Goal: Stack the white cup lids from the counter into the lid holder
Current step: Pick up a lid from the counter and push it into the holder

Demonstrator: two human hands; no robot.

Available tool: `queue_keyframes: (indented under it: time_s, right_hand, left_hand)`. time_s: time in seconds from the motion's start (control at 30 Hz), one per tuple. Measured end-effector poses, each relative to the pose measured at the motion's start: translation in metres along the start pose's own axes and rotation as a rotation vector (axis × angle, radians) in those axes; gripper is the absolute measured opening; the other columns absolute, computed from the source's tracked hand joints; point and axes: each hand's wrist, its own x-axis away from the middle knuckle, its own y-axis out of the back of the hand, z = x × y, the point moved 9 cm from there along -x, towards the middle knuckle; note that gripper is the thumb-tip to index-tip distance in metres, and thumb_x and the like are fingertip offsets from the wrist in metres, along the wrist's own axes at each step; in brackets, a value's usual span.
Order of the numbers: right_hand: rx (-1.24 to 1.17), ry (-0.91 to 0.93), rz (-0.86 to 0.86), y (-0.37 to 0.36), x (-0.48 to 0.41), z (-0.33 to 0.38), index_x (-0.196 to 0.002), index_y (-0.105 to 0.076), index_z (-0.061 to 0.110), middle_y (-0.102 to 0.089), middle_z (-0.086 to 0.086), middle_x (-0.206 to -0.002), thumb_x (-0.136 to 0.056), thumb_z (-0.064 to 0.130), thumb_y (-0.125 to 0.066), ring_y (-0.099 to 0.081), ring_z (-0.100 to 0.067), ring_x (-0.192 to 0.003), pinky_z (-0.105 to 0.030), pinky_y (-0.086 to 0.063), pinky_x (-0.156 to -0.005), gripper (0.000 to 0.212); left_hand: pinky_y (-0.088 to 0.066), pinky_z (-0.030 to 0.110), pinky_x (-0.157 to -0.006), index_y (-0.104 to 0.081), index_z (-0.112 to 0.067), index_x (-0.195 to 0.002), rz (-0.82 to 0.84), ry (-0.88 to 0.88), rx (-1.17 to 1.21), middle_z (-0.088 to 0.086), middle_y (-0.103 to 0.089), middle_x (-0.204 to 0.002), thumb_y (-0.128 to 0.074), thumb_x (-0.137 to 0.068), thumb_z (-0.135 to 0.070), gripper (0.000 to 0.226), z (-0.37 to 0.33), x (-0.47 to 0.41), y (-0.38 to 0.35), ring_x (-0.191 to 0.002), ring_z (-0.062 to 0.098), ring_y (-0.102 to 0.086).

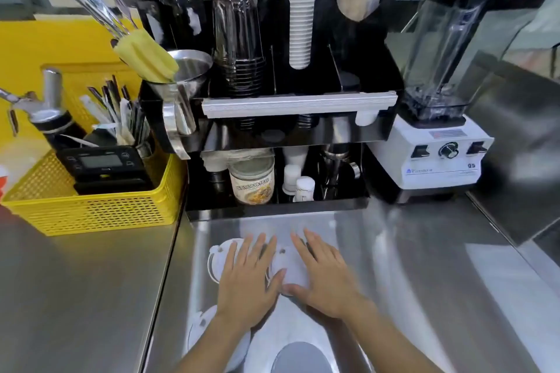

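Note:
Several white cup lids lie flat on the steel counter [394, 266]. My left hand [245, 278] rests flat, fingers spread, on one lid [216, 257] whose left rim shows. My right hand [321, 275] lies flat on a second lid [288, 263] beside it. Closer to me, under my left forearm, a third lid [200, 324] sticks out, and another white lid [291, 339] lies between my forearms. The black cup and lid holder [300, 106] stands behind the hands, with black cups, white cups and dark compartments. Neither hand grips a lid.
A yellow mesh basket [91, 212] with a timer and tools sits at the left. A white-based blender [436, 142] stands at the right. Under the holder's shelf are a can [251, 182] and small white bottles. A steel funnel [181, 82] sits at the holder's left.

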Motion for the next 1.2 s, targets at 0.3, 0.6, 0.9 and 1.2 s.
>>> queue_keyframes:
  time_s: [0.3,0.6,0.9,1.2]
  right_hand:
    - [-0.131,0.011,0.086,-0.017,0.000,-0.002,-0.144,-0.018,0.015,-0.029,-0.010,-0.150,-0.075,0.076,-0.027,-0.028,-0.025,-0.135,-0.035,-0.020,-0.110,0.093]
    - [-0.240,0.093,-0.120,0.070,-0.017,0.004,-0.139,-0.031,0.016,-0.037,-0.003,-0.143,-0.067,0.064,-0.045,-0.032,-0.021,-0.132,-0.033,-0.025,-0.112,0.088]
    - [-0.255,0.205,-0.452,0.178,-0.024,0.018,-0.138,-0.030,0.009,-0.037,-0.010,-0.142,-0.071,0.063,-0.055,-0.023,-0.010,-0.128,-0.031,-0.024,-0.107,0.089]
    - [-0.168,0.190,-0.623,0.263,-0.039,0.013,-0.135,-0.035,0.005,-0.042,-0.013,-0.139,-0.073,0.052,-0.054,-0.029,-0.016,-0.125,-0.032,-0.024,-0.103,0.079]
  left_hand:
    - [0.000,0.030,-0.111,-0.053,-0.028,-0.127,0.068,-0.004,0.053,-0.014,-0.066,-0.120,-0.037,-0.082,-0.052,0.053,-0.011,0.007,-0.013,-0.117,0.011,-0.058]
    - [-0.044,0.024,-0.086,-0.046,-0.018,-0.129,-0.171,0.267,0.822,-0.003,-0.058,-0.116,-0.062,-0.086,-0.024,0.046,-0.007,-0.026,0.060,-0.104,0.015,-0.056]
    - [-0.060,0.031,-0.056,-0.058,-0.010,-0.106,-0.210,0.291,1.394,0.012,-0.063,-0.100,-0.064,-0.083,-0.003,0.025,-0.039,-0.058,0.139,-0.082,0.023,-0.065]
    - [-0.056,0.025,-0.055,-0.057,-0.019,-0.094,-0.323,0.050,1.413,0.005,-0.064,-0.092,-0.064,-0.081,0.000,0.023,-0.090,-0.091,0.213,-0.073,0.015,-0.064]
